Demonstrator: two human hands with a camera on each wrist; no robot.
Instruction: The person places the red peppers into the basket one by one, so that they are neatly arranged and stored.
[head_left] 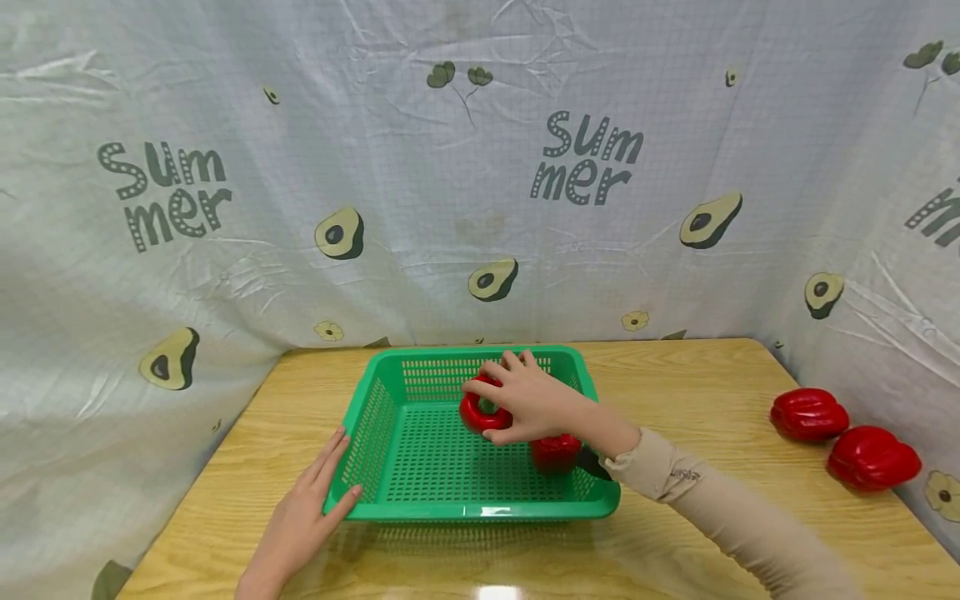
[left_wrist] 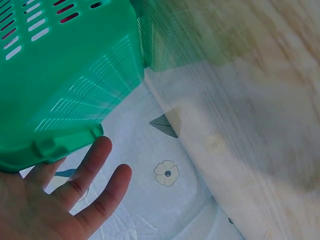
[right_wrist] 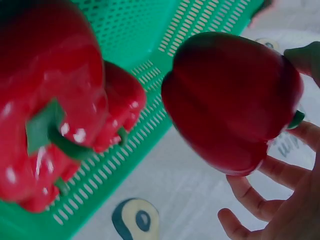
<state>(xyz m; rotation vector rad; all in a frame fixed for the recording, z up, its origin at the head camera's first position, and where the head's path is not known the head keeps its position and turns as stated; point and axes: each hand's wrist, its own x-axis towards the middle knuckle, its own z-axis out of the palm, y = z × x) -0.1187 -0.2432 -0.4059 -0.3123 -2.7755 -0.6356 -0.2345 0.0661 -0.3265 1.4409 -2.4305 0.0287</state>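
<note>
A red bell pepper with a green stem is held by my right hand, thumb and fingers spread round its stem end, over the green basket. In the right wrist view, the held bell pepper shows its side against the basket wall. Below my right wrist, another red bell pepper sits inside the basket, partly hidden by the arm. Close to the right wrist camera is a large red bell pepper with a smaller one beside it. My left hand rests at the basket's left rim, fingers extended.
Two more red bell peppers lie at the right side of the wooden table. A pale cloth printed with avocados and lettering hangs behind and beside the table.
</note>
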